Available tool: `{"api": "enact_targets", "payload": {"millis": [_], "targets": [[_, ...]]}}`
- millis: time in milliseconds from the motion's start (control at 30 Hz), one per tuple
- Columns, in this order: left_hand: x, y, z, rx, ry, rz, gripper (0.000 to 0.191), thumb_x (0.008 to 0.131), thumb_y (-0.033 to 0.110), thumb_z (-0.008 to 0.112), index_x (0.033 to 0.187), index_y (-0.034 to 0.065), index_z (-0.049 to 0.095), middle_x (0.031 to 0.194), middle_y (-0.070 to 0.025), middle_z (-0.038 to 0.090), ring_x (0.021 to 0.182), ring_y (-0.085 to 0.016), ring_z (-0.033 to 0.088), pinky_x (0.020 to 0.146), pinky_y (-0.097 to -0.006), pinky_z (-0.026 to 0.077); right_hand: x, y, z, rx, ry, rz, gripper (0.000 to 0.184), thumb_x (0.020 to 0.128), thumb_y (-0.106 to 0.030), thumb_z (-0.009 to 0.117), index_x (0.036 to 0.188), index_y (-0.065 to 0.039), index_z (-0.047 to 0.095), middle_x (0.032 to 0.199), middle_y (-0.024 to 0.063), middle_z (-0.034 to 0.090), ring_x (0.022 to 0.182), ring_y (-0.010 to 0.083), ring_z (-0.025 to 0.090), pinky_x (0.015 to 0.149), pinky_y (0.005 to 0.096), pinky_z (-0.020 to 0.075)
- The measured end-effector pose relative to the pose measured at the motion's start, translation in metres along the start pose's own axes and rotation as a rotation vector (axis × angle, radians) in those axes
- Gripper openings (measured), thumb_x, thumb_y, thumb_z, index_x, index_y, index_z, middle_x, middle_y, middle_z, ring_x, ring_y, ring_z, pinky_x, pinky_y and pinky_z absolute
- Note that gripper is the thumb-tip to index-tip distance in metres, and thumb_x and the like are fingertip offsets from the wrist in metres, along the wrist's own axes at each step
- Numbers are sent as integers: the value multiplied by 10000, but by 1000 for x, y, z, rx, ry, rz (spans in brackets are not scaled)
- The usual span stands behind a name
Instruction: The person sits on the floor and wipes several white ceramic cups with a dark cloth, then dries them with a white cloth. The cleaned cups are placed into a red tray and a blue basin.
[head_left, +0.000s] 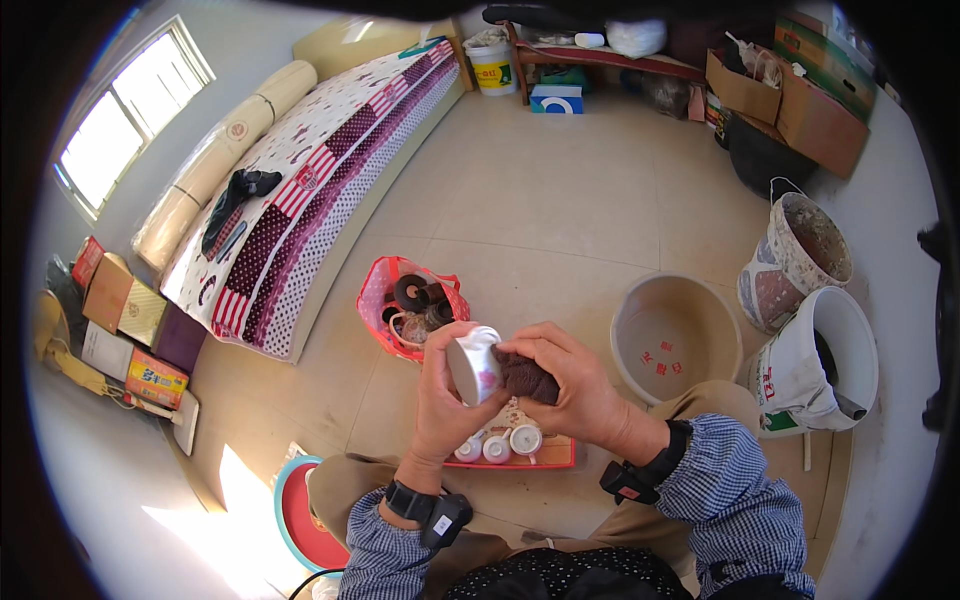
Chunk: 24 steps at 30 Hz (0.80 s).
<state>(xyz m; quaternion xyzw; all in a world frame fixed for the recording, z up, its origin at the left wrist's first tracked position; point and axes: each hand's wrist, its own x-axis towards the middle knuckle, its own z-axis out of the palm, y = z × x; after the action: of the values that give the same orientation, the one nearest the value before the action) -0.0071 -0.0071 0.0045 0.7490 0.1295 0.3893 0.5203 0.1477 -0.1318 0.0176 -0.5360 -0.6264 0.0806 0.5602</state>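
Observation:
My left hand (435, 405) grips a white cup (480, 367) with a pink floral pattern, its round face tilted toward the left. A dark brown cloth (529, 377) is bunched in my right hand (574, 379) and pressed to the cup's right side. Below the hands, a red-edged tray (559, 450) rests on the floor. Several white cups stand along it, among them a cup (525, 439) with its handle toward me. Just beyond my hands sits a red and pink bag (375, 300) holding dark round objects and jars.
To the right stand a large beige basin (622, 330), a stained bucket (787, 247) and a white bucket (780, 367). A blue-rimmed red basin (289, 517) is by my left knee. A bed (330, 202) runs along the left; cardboard boxes (821, 120) are stacked far right.

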Motion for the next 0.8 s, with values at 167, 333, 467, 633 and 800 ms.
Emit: {"api": "enact_targets", "payload": {"millis": [167, 333, 467, 633, 800], "targets": [[0, 6, -12, -922, -48, -322, 778, 820, 178, 769, 1470, 35, 366, 1384, -114, 512, 1277, -302, 532, 1006, -457, 516, 3, 8, -3, -2, -59, 149, 458, 700, 29, 706, 1144, -37, 616, 1054, 135, 624, 986, 295, 640, 857, 349, 534], [-3, -3, -7, -1217, -119, -526, 800, 932, 587, 554, 1492, 41, 383, 1425, -130, 525, 1262, -309, 545, 870, -496, 521, 10, 2, -11, 489, 176, 484, 358, 764, 32, 660, 1111, -41, 620, 1057, 47, 633, 992, 126, 615, 878, 303, 506], [-6, -13, -1, -1457, -175, -543, 732, 998, 624, 424, 1471, 65, 433, 1340, -137, 592, 1199, -299, 594, 931, -483, 527, 15, 4, -6, 377, 60, 252, 433, 760, 27, 701, 1178, -36, 611, 1146, 100, 618, 1071, 225, 624, 946, 336, 496], [-8, -23, -2, -1311, 37, -727, 644, 1009, 595, 410, 1374, 80, 537, 1308, -102, 624, 1199, -265, 598, 976, -490, 514, 6, 8, 2, 30, -74, 16, 506, 727, 27, 762, 1210, -35, 627, 1248, 145, 589, 1184, 321, 589, 1035, 382, 462], [2, -28, -7, -1486, -25, -557, 639, 1008, 567, 423, 1377, 56, 533, 1336, -145, 593, 1245, -303, 566, 1047, -455, 481, -5, -2, 18, 65, -189, -33, 518, 638, 18, 762, 1133, -52, 625, 1169, 127, 602, 1111, 342, 588, 953, 427, 501]]}}
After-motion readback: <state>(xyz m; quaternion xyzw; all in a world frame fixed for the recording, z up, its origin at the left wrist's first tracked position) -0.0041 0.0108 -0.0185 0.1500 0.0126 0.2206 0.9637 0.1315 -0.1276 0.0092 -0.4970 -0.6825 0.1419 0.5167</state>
